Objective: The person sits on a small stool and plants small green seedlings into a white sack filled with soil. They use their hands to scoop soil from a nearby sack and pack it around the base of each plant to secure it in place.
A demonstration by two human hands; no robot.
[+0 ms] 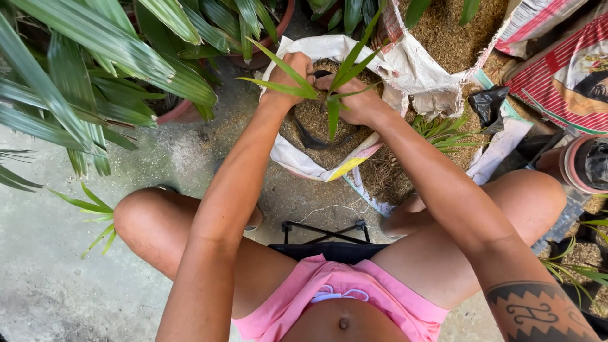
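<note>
Head view
Closest to the camera: pink shorts at the bottom, with two bare knees out at 9 and 3 o'clock, and a small black stool between them.
Left hand: fingers curled tight around the small palm seedling, at about 11 o'clock from the middle of the picture.
Right hand: fingers also closed on the same plant, just to the right. The thumbs nearly touch.
Palm seedling: it sits between both hands, over the dirt. Its stem goes down into the bag and its long leaves fan up and out toward 12, 10 and 2 o'clock.
Which hand is nearer: both are on it, so neither is nearer.
White grow bag: right under the hands, open at the top, full of brown husk soil.
In the way: long leaves cross over the fingers.
Around: a big palm at 10 o'clock, a sack of husk at 1 o'clock, striped sacks at 2 o'clock, more little seedlings just right of the bag.
</note>
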